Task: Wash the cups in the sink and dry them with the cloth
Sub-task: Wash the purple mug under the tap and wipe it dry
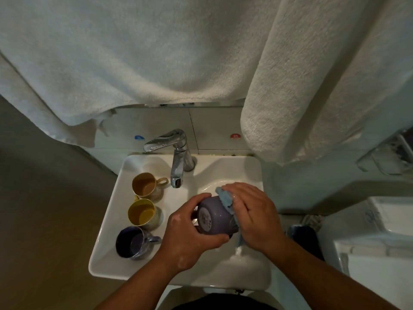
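Over the white sink (107, 260), the left hand (190, 233) grips a grey-purple cup (213, 217) turned bottom-up, fingers curled round it, while the right hand (252, 215) presses a blue cloth (225, 199) against its side, fingers fairly straight over the cloth. Left of that cup, three more stand in a row on the sink's ledge: a dark blue cup (131, 242) nearest, a yellow cup (142, 212), then a tan cup (145, 184). Beyond them one chrome tap (176, 157) reaches over the basin, and two white towels (138, 52) hang behind it, hiding the wall.

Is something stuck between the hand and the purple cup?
Yes. A light blue cloth lies between the right hand and the purple cup. The left hand grips the cup directly.
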{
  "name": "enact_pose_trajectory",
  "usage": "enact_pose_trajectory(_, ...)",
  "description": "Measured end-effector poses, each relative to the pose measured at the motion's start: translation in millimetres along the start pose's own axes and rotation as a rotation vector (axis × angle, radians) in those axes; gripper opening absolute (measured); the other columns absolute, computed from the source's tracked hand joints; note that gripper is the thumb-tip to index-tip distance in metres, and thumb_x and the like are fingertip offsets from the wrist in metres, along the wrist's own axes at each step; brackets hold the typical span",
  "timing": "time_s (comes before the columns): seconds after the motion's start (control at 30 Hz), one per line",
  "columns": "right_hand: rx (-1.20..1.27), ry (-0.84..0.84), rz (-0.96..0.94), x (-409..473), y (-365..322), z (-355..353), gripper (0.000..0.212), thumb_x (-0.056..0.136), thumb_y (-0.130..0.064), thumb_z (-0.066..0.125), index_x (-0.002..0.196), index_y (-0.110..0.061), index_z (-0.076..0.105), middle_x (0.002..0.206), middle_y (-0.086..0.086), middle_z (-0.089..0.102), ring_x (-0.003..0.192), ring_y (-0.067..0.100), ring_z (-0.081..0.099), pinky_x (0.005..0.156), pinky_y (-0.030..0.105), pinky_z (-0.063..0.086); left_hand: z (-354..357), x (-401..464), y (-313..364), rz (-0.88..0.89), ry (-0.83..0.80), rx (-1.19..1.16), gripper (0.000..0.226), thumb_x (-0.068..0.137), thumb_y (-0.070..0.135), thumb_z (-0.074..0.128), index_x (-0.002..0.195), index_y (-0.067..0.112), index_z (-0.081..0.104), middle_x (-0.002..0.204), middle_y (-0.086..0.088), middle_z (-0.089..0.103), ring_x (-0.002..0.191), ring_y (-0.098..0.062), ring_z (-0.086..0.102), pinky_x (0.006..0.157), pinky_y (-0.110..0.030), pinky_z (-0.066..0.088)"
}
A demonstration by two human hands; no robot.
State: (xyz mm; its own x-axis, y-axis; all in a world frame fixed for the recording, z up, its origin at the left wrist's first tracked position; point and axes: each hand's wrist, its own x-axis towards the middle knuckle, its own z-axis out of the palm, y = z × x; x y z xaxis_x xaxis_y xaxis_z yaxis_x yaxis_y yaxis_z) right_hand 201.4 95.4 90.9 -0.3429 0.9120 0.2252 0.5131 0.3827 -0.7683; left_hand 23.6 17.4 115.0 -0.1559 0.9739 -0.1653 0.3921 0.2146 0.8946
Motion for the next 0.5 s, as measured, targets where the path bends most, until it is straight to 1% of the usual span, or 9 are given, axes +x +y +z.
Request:
enact_pose_trajectory(0.03, -0.016, 0.035, 0.034, 0, -6, 1, 0.05, 0.103, -0.044, 0.029, 0.125, -0.023, 0.068, 0.124, -0.003, 0.069, 0.119, 0.011, 0.059, 0.106, 0.048, 0.046, 0, 1, 1, 0.006, 0.007, 0.007, 0.092, 0.05, 0.038, 0.1, 0.13, 0.04, 0.054, 0.116, 0.029, 0.063, 0.107, 0.0, 0.064, 0.08, -0.027, 0.062)
enact_pose_trajectory(0.1, -0.13, 0.065, -0.028, -8, -23, 10, 0.045, 0.104, -0.04, 0.032, 0.127, -0.023, 0.066, 0.127, -0.002, 0.068, 0.124, 0.016, 0.058, 0.111, 0.052, 0.041, 2, 2, 4, 0.021, 0.018, 0.02, 0.09, 0.049, 0.046, 0.098, 0.128, 0.041, 0.055, 0.116, 0.027, 0.066, 0.107, 0.001, 0.064, 0.081, -0.026, 0.061)
enact_pose_trajectory(0.17, -0.151, 0.01, -0.132, -16, -28, 13, 0.042, 0.105, -0.042, 0.033, 0.134, -0.026, 0.059, 0.133, -0.004, 0.064, 0.129, 0.014, 0.054, 0.116, 0.051, 0.034, 4, 2, 4, 0.019, 0.014, 0.023, 0.089, 0.05, 0.052, 0.095, 0.128, 0.043, 0.053, 0.116, 0.024, 0.067, 0.108, 0.003, 0.064, 0.085, -0.028, 0.061)
enact_pose_trajectory(0.23, -0.142, -0.068, -0.196, -14, -17, 7, 0.039, 0.104, -0.041, 0.039, 0.14, -0.029, 0.052, 0.138, -0.005, 0.061, 0.133, 0.01, 0.049, 0.116, 0.051, 0.033, 2, 0, 4, 0.02, -0.003, 0.025, 0.09, 0.051, 0.046, 0.097, 0.129, 0.043, 0.053, 0.117, 0.025, 0.066, 0.108, 0.002, 0.064, 0.083, -0.026, 0.061)
enact_pose_trajectory(0.27, -0.11, -0.072, -0.174, -11, -10, 4, 0.04, 0.103, -0.041, 0.041, 0.14, -0.031, 0.052, 0.139, -0.004, 0.06, 0.134, 0.008, 0.048, 0.115, 0.05, 0.036, 1, 0, 4, 0.029, -0.012, 0.029, 0.091, 0.051, 0.04, 0.098, 0.13, 0.043, 0.053, 0.117, 0.026, 0.065, 0.108, 0.001, 0.064, 0.082, -0.025, 0.061)
enact_pose_trajectory(0.3, -0.037, -0.061, -0.093, -8, -5, 0, 0.042, 0.102, -0.043, 0.039, 0.139, -0.031, 0.054, 0.139, -0.005, 0.06, 0.132, 0.006, 0.048, 0.114, 0.047, 0.039, -1, -1, 6, 0.046, -0.021, 0.034, 0.092, 0.052, 0.034, 0.099, 0.131, 0.043, 0.052, 0.118, 0.026, 0.064, 0.11, 0.0, 0.063, 0.08, -0.024, 0.06)
enact_pose_trajectory(0.37, 0.141, -0.013, 0.148, 0, -7, -7, 0.049, 0.096, -0.054, 0.033, 0.133, -0.034, 0.06, 0.141, -0.008, 0.058, 0.129, 0.001, 0.05, 0.113, 0.037, 0.043, -3, 0, 8, 0.091, -0.041, 0.048, 0.094, 0.056, 0.023, 0.099, 0.134, 0.043, 0.05, 0.123, 0.028, 0.06, 0.116, -0.001, 0.06, 0.081, -0.021, 0.059)
enact_pose_trajectory(0.4, 0.204, 0.014, 0.23, 4, -10, -8, 0.049, 0.094, -0.057, 0.035, 0.131, -0.036, 0.06, 0.141, -0.01, 0.057, 0.128, 0.001, 0.051, 0.112, 0.035, 0.044, -4, 1, 9, 0.11, -0.051, 0.045, 0.094, 0.059, 0.019, 0.097, 0.136, 0.042, 0.049, 0.126, 0.027, 0.058, 0.119, -0.002, 0.058, 0.083, -0.02, 0.058)
enact_pose_trajectory(0.5, 0.251, 0.134, 0.272, 4, -17, -6, 0.048, 0.094, -0.051, 0.046, 0.134, -0.031, 0.061, 0.141, -0.006, 0.059, 0.127, 0.006, 0.055, 0.108, 0.038, 0.049, -1, 5, 12, 0.118, -0.055, -0.007, 0.096, 0.064, 0.008, 0.093, 0.14, 0.043, 0.046, 0.135, 0.021, 0.052, 0.125, -0.008, 0.055, 0.09, -0.026, 0.058)
